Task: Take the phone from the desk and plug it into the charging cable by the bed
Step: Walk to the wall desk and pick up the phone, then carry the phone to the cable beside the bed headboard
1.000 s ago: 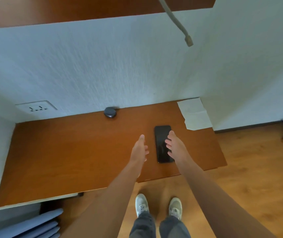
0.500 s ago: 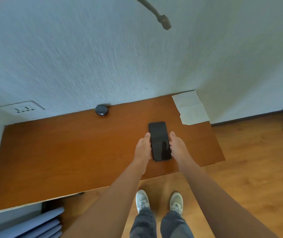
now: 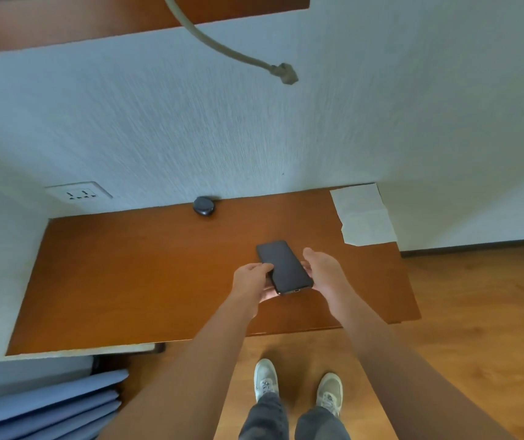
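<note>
A black phone (image 3: 282,265) is lifted off the brown desk (image 3: 133,281), tilted with its near end raised and its port facing me. My left hand (image 3: 254,281) grips its left edge, thumb on the screen and fingers underneath. On the phone's right side, my right hand (image 3: 324,271) touches the edge with fingers spread. A grey cable (image 3: 222,46) with a plug at its end (image 3: 286,74) hangs in front of the wall above the desk.
A small black round object (image 3: 203,205) sits at the desk's back edge by the wall. White paper (image 3: 363,214) lies on the back right corner. A wall socket (image 3: 78,193) is at the left. Blue folded panels (image 3: 41,404) lie below the desk. Wood floor is on the right.
Both hands closed in on the phone from either side. The phone has since come up off the desk, tilted, held in my left hand.
</note>
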Motion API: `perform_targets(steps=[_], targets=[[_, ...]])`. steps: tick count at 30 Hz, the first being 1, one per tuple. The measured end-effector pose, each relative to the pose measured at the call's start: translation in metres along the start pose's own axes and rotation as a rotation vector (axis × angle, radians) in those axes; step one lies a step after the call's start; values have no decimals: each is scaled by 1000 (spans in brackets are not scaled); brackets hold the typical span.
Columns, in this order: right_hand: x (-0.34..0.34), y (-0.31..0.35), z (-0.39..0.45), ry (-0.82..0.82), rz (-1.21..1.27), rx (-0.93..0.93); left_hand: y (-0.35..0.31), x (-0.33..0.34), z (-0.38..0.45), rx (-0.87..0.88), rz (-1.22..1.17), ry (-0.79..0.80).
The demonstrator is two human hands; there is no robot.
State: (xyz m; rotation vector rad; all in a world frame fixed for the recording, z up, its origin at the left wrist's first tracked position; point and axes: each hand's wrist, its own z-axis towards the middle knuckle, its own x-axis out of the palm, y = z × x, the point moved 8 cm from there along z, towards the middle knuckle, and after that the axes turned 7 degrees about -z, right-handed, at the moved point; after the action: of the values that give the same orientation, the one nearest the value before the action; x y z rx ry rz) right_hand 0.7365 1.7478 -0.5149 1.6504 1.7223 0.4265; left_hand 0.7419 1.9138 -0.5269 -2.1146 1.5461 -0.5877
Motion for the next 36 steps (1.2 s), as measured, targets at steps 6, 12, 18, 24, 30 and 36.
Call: perform_targets(steps=[6, 12, 18, 24, 30, 36], targets=[[-5, 45, -25, 61, -146, -295, -26, 5, -26, 17, -211, -23], [-22, 85, -46, 20, -95, -371, -52, 11, -61, 121, -273, -27], [-53, 115, -73, 55, 26, -378, -77, 10, -107, 198, -342, 43], [-78, 136, -102, 179, 87, -433, -87, 2, -146, 163, -407, 195], [-100, 147, -129, 235, 274, -455, -89, 18, -180, 180, -436, 247], [-116, 151, -164, 193, 365, -511, -105, 32, -210, 253, -398, 293]])
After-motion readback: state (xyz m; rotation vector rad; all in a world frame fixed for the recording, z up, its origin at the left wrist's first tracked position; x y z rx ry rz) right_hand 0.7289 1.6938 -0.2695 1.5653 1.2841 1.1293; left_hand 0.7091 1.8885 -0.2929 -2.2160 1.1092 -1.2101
